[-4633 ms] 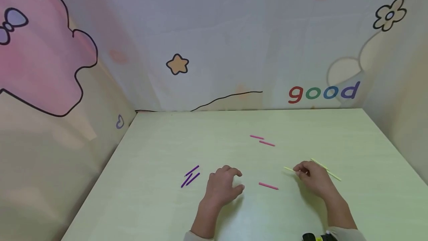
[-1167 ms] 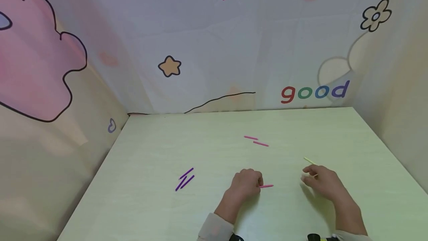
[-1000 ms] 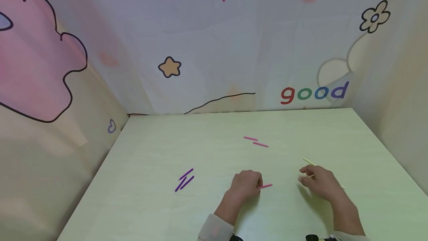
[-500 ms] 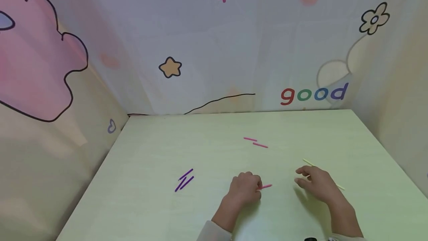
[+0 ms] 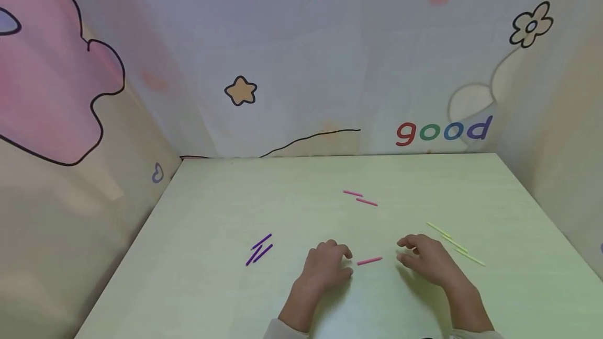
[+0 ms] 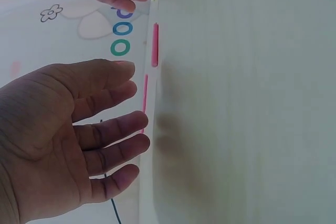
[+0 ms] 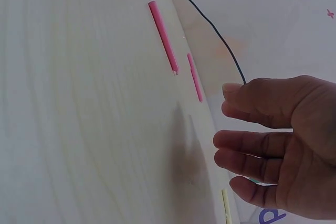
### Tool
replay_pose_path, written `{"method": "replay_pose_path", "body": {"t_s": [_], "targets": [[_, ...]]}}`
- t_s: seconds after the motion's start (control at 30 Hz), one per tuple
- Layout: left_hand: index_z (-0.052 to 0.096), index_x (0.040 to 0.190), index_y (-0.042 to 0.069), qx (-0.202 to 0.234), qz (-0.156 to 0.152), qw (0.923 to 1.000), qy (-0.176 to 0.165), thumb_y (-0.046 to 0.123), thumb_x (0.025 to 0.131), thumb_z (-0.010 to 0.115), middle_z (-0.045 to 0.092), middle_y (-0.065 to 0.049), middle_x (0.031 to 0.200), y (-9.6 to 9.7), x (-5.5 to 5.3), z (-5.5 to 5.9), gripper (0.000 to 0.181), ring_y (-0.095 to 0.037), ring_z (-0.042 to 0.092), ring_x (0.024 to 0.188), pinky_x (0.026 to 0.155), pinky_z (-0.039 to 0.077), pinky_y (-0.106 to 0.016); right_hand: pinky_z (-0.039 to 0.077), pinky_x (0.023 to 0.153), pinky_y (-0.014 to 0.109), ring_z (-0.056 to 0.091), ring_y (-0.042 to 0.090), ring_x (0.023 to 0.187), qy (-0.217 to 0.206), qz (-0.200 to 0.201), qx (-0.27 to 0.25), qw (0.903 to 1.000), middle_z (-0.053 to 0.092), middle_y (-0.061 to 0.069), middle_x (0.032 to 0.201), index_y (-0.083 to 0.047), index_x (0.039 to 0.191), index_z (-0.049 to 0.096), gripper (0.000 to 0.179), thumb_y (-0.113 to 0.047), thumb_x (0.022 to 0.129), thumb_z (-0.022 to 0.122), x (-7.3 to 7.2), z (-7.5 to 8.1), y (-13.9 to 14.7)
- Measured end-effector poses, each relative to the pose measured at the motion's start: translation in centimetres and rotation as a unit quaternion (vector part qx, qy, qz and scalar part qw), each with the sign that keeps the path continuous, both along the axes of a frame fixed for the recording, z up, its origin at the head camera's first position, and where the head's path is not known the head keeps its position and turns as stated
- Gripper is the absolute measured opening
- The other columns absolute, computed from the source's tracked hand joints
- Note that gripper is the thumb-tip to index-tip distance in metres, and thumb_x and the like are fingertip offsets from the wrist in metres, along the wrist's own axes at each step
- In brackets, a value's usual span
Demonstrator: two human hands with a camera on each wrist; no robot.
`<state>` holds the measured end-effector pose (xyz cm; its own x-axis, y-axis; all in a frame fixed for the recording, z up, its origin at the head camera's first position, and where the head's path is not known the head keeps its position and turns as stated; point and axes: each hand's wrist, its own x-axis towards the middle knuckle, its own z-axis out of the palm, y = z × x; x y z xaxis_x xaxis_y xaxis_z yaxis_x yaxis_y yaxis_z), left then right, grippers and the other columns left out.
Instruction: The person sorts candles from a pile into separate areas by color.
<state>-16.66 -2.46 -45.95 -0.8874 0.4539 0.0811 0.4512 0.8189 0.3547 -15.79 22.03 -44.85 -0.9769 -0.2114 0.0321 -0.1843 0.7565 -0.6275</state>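
Between my two hands a pink stick (image 5: 369,261) lies on the pale table (image 5: 226,198), apart from both. My left hand (image 5: 325,266) is just left of it, thumb and fingers spread and nothing between them. To its right hovers my right hand (image 5: 426,260), also holding nothing, its fingers loosely bent. In the left wrist view the left hand (image 6: 68,135) has its fingers parted. The right wrist view shows the right hand (image 7: 283,145) likewise, beyond the near end of the pink stick (image 7: 164,38).
Two more pink sticks (image 5: 366,202) lie farther back. Three purple sticks (image 5: 262,253) form a group at left. Three yellow sticks (image 5: 454,244) lie in a slanting row right of my right hand. A printed cloth (image 5: 292,67) rises behind the table.
My left hand has let go of the pink stick and drawn back left. Earlier, my right hand held a yellow stick; it is now empty and has moved left, uncovering the yellow row.
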Motion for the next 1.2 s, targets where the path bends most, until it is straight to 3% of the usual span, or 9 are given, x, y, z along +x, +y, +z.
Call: {"method": "replay_pose_path", "body": {"t_s": [0.57,0.7,0.97,1.2], "targets": [[0.069,0.096,0.023,-0.025,-0.007,0.9994,-0.021,0.026,0.076,0.073,0.055,0.008,0.082,2.8,-1.6,-0.5,0.02,-0.013,0.051,0.076,0.062,0.037,-0.027,0.047,0.07,0.044,0.059,0.034,0.085,0.01,-0.02,0.015,0.9996,0.063,0.017,0.095,0.0,0.101,0.065,0.028,-0.017,0.08,0.071,-0.3,0.2,1.7],[0.07,0.094,0.024,-0.044,-0.011,0.9984,-0.033,0.024,0.075,0.073,0.054,0.009,0.079,3.6,-1.9,-0.6,0.019,-0.012,0.049,0.075,0.061,0.036,-0.028,0.046,0.07,0.043,0.059,0.034,0.086,0.001,-0.021,0.008,0.9998,0.062,0.017,0.096,-0.001,0.101,0.064,0.029,-0.018,0.079,0.072,-0.3,0.1,1.5],[0.069,0.086,0.026,-0.106,-0.023,0.9938,-0.027,0.016,0.077,0.07,0.054,0.011,0.072,5.7,-2.2,-0.8,0.013,-0.012,0.051,0.071,0.06,0.037,-0.028,0.047,0.071,0.045,0.059,0.035,0.086,0.004,-0.015,0.015,0.9998,0.063,0.016,0.095,0.0,0.101,0.065,0.029,-0.018,0.078,0.072,-0.4,-0.4,1.2],[0.068,0.085,0.027,-0.124,-0.035,0.9914,-0.024,0.014,0.079,0.071,0.056,0.012,0.07,6.4,-2.0,-0.5,0.015,-0.01,0.053,0.068,0.059,0.04,-0.028,0.047,0.072,0.045,0.059,0.035,0.086,-0.001,-0.015,0.015,0.9998,0.062,0.016,0.096,-0.001,0.102,0.065,0.03,-0.018,0.079,0.072,-0.3,-0.3,1.1]]}}
